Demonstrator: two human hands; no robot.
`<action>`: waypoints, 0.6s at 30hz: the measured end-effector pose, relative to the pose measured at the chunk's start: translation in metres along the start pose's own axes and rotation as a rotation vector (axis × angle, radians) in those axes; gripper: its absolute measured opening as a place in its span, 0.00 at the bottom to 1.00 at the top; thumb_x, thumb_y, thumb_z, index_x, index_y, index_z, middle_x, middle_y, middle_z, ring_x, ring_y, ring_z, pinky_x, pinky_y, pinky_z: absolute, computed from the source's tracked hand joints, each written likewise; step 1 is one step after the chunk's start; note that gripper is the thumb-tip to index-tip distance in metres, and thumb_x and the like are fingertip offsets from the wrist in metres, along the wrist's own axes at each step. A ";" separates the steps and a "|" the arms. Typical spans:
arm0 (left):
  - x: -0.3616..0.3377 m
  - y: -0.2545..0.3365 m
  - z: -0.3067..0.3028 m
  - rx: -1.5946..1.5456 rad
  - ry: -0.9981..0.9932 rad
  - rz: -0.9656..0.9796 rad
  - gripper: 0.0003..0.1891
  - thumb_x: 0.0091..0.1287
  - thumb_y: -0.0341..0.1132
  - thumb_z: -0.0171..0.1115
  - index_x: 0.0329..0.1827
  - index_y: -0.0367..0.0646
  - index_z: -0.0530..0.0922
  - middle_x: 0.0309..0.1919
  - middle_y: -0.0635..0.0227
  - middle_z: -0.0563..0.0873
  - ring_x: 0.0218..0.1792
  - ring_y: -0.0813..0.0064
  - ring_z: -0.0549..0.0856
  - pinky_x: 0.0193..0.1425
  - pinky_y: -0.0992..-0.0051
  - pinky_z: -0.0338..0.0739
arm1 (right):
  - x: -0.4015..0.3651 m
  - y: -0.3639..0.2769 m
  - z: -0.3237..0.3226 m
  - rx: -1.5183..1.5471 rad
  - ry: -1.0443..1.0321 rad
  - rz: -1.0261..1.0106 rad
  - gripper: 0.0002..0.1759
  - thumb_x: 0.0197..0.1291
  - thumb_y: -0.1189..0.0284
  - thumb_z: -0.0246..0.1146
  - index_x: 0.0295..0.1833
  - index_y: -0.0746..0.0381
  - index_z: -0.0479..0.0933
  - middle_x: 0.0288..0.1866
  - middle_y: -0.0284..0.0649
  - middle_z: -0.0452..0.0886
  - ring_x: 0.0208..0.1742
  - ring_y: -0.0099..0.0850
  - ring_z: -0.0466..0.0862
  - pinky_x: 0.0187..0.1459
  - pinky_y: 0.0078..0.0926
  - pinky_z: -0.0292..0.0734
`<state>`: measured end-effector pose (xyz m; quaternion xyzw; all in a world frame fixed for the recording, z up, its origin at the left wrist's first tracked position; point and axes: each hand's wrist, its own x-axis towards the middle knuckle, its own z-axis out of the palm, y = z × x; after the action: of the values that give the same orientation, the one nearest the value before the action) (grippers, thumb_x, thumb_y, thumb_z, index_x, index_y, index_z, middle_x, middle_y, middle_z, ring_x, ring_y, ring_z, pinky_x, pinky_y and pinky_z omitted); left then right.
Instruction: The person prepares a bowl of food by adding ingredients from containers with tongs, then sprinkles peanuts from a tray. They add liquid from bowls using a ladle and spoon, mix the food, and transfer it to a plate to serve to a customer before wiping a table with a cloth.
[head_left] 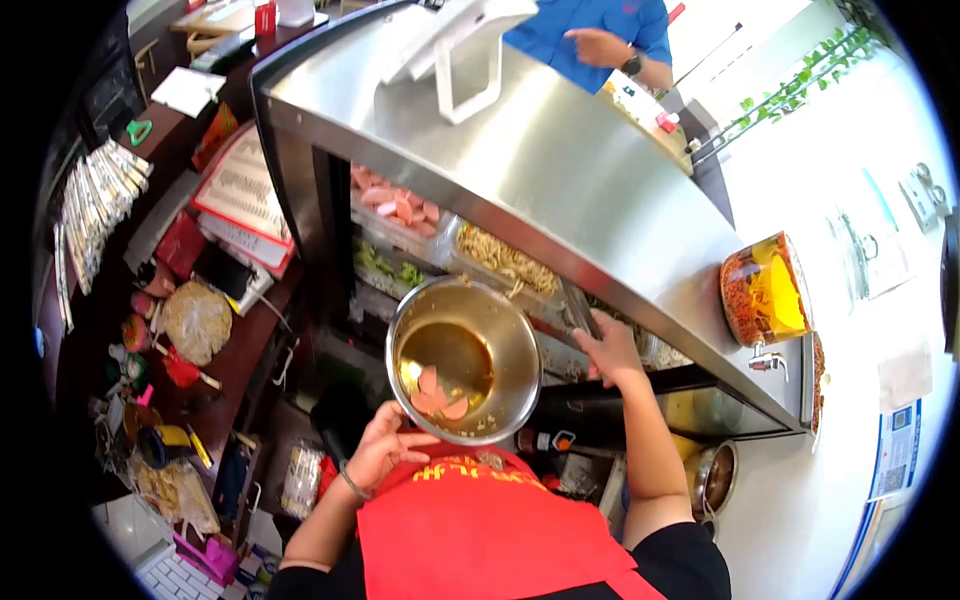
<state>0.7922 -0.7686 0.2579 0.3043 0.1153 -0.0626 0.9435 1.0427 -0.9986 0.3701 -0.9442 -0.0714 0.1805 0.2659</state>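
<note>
My left hand [388, 448] grips the near-left rim of a steel mixing bowl [515, 330], some fingers stretched out beneath it. Brown liquid and several pink sausage slices [430, 395] lie in the bowl, which is held in front of the red apron [480, 535]. To the right of the bowl, my right hand [612, 350] is closed around a long grey metal tool that looks like tongs [578, 308]. Its far end reaches toward the food trays; its tip is hard to make out. Closest to it is a tray of pale shredded food [505, 258].
A steel counter [590, 170] overhangs trays of sausage slices [395, 205] and greens [385, 265]. A glass jar with a tap [765, 290] stands on its right end. Across it is a person in a blue shirt [590, 45]. A cluttered dark table [255, 350] lies left.
</note>
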 end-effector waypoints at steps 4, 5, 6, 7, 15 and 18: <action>0.000 -0.001 0.002 0.043 0.027 0.005 0.26 0.46 0.20 0.40 0.54 0.40 0.60 0.57 0.56 0.66 0.52 0.52 0.77 0.41 0.69 0.81 | -0.005 -0.005 -0.003 -0.004 -0.042 0.054 0.31 0.55 0.63 0.59 0.63 0.62 0.62 0.23 0.43 0.78 0.13 0.27 0.76 0.10 0.25 0.68; 0.000 -0.002 0.001 0.047 0.024 0.014 0.26 0.46 0.21 0.40 0.54 0.40 0.60 0.57 0.55 0.66 0.51 0.52 0.77 0.41 0.69 0.81 | -0.008 -0.009 -0.007 -0.003 -0.069 0.071 0.30 0.55 0.63 0.58 0.63 0.59 0.62 0.24 0.43 0.78 0.13 0.27 0.76 0.10 0.25 0.69; -0.001 -0.004 -0.001 0.053 0.021 0.021 0.26 0.46 0.21 0.40 0.54 0.39 0.60 0.58 0.55 0.65 0.51 0.52 0.77 0.41 0.69 0.80 | -0.011 -0.012 -0.009 0.013 -0.053 0.067 0.30 0.55 0.63 0.58 0.63 0.59 0.62 0.24 0.43 0.78 0.13 0.27 0.76 0.10 0.25 0.69; -0.001 -0.007 -0.005 0.047 0.025 0.020 0.26 0.46 0.20 0.40 0.54 0.40 0.60 0.57 0.55 0.66 0.51 0.51 0.77 0.41 0.69 0.80 | -0.013 -0.013 -0.012 0.013 -0.064 0.079 0.30 0.55 0.62 0.58 0.63 0.58 0.62 0.25 0.43 0.78 0.14 0.27 0.77 0.10 0.25 0.69; -0.007 -0.009 -0.005 -0.018 0.044 0.039 0.27 0.46 0.21 0.42 0.54 0.41 0.60 0.57 0.54 0.67 0.50 0.50 0.77 0.42 0.66 0.81 | -0.019 -0.013 -0.012 0.063 -0.105 0.082 0.34 0.54 0.58 0.59 0.64 0.62 0.59 0.25 0.44 0.78 0.13 0.27 0.76 0.12 0.24 0.69; -0.008 -0.010 -0.009 -0.001 0.031 0.027 0.28 0.45 0.20 0.41 0.55 0.41 0.59 0.58 0.55 0.64 0.52 0.49 0.76 0.43 0.66 0.80 | -0.018 -0.011 -0.010 0.077 -0.097 0.086 0.36 0.54 0.57 0.59 0.65 0.63 0.58 0.24 0.45 0.78 0.13 0.28 0.75 0.12 0.25 0.70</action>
<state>0.7812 -0.7714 0.2469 0.3061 0.1258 -0.0451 0.9426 1.0298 -0.9981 0.3890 -0.9257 -0.0368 0.2397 0.2902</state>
